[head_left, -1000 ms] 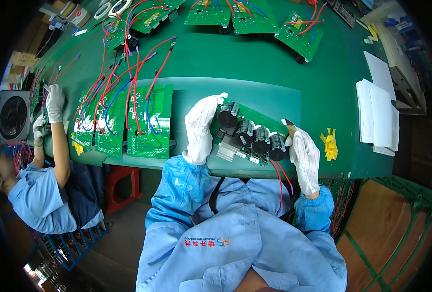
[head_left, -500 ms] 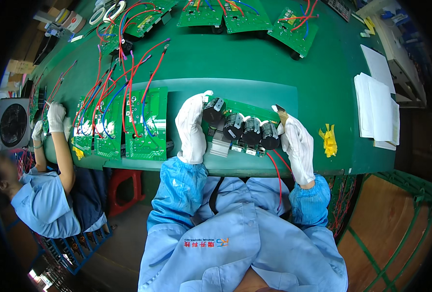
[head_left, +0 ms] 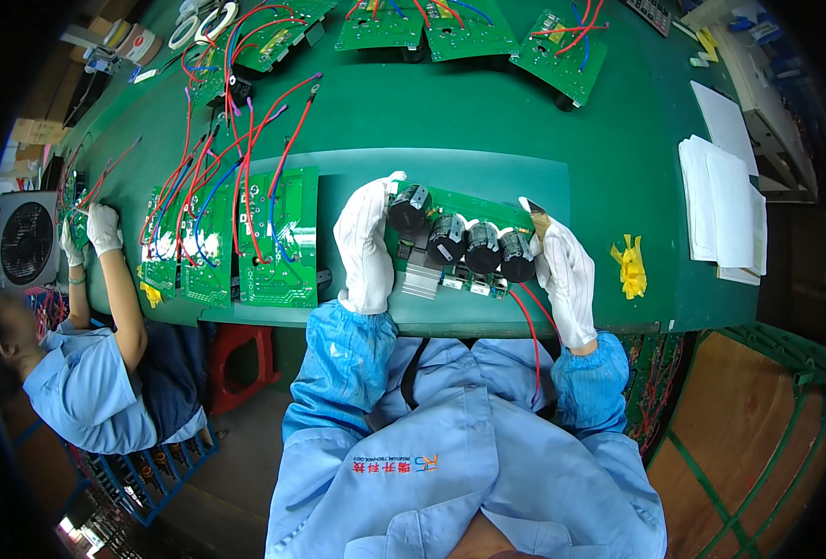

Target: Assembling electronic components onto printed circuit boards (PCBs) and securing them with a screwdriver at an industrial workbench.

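Observation:
Between my two gloved hands is a green circuit board (head_left: 473, 204), tilted over the table's near edge with its component side showing. Several black cylindrical capacitors (head_left: 446, 239) stand in a row on it, and a silver finned heat sink (head_left: 420, 279) sits at its lower left. My left hand (head_left: 366, 247) is closed on the board's left end. At the right end my right hand (head_left: 567, 279) grips it, with a dark and tan patch at one fingertip. Red wires (head_left: 532, 340) hang from the board's lower right toward my lap. The fingers under the board are hidden.
Several wired green boards (head_left: 280, 238) lie to the left, more (head_left: 562, 58) along the far side. Yellow tape strips (head_left: 630, 267) and white papers (head_left: 718, 205) lie to the right. A co-worker's gloved hands (head_left: 104, 229) handle a board at far left, near a fan (head_left: 27, 240).
My hands and the board stay almost still. At far left, the co-worker's upper hand has moved down slightly, and the red wires there have shifted.

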A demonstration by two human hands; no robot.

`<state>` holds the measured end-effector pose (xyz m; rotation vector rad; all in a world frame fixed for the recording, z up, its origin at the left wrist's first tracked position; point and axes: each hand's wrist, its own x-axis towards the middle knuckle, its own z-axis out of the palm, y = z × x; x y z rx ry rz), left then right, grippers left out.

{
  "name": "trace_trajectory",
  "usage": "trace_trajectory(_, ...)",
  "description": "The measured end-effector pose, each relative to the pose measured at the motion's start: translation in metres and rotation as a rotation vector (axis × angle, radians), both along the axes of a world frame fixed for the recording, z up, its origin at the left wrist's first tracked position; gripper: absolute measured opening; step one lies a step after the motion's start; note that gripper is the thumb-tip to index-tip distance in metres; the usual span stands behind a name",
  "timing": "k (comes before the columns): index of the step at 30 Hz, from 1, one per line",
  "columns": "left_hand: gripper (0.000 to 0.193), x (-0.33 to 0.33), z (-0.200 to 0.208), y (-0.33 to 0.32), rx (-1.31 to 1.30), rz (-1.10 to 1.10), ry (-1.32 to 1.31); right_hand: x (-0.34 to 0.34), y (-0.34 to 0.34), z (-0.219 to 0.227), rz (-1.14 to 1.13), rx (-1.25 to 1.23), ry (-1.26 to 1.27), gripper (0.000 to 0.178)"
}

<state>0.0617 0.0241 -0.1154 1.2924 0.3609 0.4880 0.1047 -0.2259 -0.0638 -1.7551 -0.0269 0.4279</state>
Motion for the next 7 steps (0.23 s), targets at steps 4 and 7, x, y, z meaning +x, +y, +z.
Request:
trace_trajectory(4,0.032,0.0008,0.0008,-0.0013,0.037,0.022,-0.011,-0.0015,0.0021,-0.0021,-0.003,0.02,-0.028,0.044)
trace_trajectory(7,0.032,-0.0001,0.0013,-0.0003,0.001,0.013,-0.019,-0.0016,0.0026,-0.0052,-0.018,0.039,-0.009,0.045)
